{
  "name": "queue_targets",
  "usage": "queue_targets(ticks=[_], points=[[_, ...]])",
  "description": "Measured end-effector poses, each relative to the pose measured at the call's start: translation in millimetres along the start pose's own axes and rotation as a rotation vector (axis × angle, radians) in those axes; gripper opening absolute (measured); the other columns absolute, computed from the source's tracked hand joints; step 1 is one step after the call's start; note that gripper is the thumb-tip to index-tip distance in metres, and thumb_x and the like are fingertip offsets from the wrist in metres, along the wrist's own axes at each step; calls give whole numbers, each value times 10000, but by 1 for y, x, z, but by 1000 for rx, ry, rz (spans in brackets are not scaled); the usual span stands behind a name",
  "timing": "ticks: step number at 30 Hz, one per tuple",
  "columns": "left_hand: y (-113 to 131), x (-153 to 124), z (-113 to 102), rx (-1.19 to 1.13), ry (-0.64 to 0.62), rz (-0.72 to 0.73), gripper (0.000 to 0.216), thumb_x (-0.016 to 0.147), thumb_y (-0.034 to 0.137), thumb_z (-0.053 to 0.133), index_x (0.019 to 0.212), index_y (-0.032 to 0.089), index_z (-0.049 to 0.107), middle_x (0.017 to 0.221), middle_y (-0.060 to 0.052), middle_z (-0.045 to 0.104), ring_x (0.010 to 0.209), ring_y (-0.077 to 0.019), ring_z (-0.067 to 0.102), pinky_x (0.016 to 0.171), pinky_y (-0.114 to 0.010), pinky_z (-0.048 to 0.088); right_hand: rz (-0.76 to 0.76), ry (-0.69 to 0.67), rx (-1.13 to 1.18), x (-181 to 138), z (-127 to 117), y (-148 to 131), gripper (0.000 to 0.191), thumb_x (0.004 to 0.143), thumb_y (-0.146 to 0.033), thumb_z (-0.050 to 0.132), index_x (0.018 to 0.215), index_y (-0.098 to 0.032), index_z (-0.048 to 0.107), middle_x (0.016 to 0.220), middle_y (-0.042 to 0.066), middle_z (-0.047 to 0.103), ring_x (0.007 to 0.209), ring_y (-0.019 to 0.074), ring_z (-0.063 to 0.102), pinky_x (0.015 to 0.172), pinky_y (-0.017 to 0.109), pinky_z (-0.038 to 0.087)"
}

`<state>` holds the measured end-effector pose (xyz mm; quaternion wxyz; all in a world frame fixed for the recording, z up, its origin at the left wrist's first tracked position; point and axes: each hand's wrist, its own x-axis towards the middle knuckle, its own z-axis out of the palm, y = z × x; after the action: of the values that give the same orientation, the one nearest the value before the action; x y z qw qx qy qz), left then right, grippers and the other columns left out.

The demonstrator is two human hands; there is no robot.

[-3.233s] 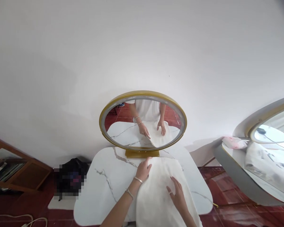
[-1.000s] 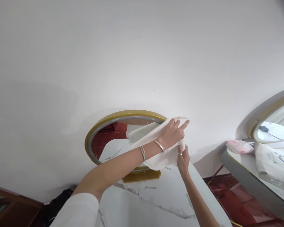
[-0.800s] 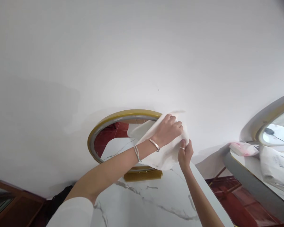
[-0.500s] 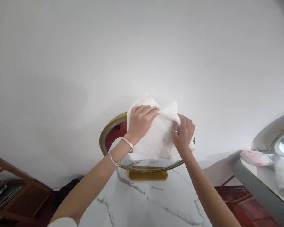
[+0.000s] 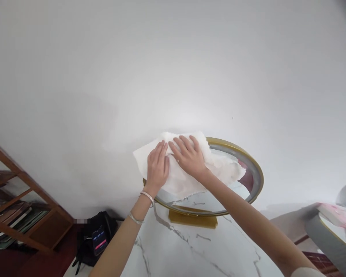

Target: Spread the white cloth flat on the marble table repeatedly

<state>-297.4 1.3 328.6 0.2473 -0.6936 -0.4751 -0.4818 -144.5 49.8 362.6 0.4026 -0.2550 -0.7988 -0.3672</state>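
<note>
An oval mirror with a gold frame (image 5: 255, 165) leans up from a gold base (image 5: 193, 218). Spread over its upper left part is a white cloth (image 5: 187, 181) with scalloped edges, one corner reaching past the frame. My right hand (image 5: 189, 157) lies flat on the cloth near the top of the mirror, fingers apart. Close beside it, my left hand (image 5: 158, 164) has its fingers together and slightly bent on the cloth, closed on its left part. The frame's upper left stretch is hidden under the cloth.
The mirror stands on a white marble-patterned table (image 5: 173, 250) against a pale wall (image 5: 173, 69). A wooden cabinet (image 5: 50, 231) with stacked papers is at left, near a black bag (image 5: 108, 225) and a lit phone (image 5: 99, 239). At right, a pink-white packet (image 5: 338, 215) sits on another table (image 5: 325, 238).
My right hand has let go of the cloth's right edge, moved left and flattened on it. The cloth has been spread toward the mirror's left side. The view has turned left.
</note>
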Motion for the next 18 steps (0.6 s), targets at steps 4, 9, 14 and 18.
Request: queue_targets(ticks=[4,9,14,18], points=[[29,27,20,64,-19,89,442,956,289,385,1381,168,383,1384,-123,496,1312,-220,408,1063,-420,332,166,97,-49,-26,-13,20,373,960,-277,420,1324,-216,471,1301,70,567,1263,213,447,1095,412,230],[100,60,54,129,-128,465,411,963,204,329,1355,245,444,1428,-16,452,1337,-192,380,1113,-408,297,588,358,-173,-102,-38,55,357,948,-270,416,1279,-210,536,1265,121,586,1232,271,494,1006,465,349],[124,68,74,49,-135,612,387,958,161,321,1246,280,551,1354,61,525,1285,-142,448,1112,-346,316,724,577,-256,-137,-34,58,330,936,-209,406,1210,-149,581,1174,157,636,1175,316,544,952,532,388],[85,59,64,-31,24,436,358,961,168,351,1190,298,593,1311,58,574,1287,-141,446,1078,-363,354,594,619,-221,-102,-21,47,288,941,-194,394,1140,-137,594,1195,162,624,1203,299,524,980,529,360]])
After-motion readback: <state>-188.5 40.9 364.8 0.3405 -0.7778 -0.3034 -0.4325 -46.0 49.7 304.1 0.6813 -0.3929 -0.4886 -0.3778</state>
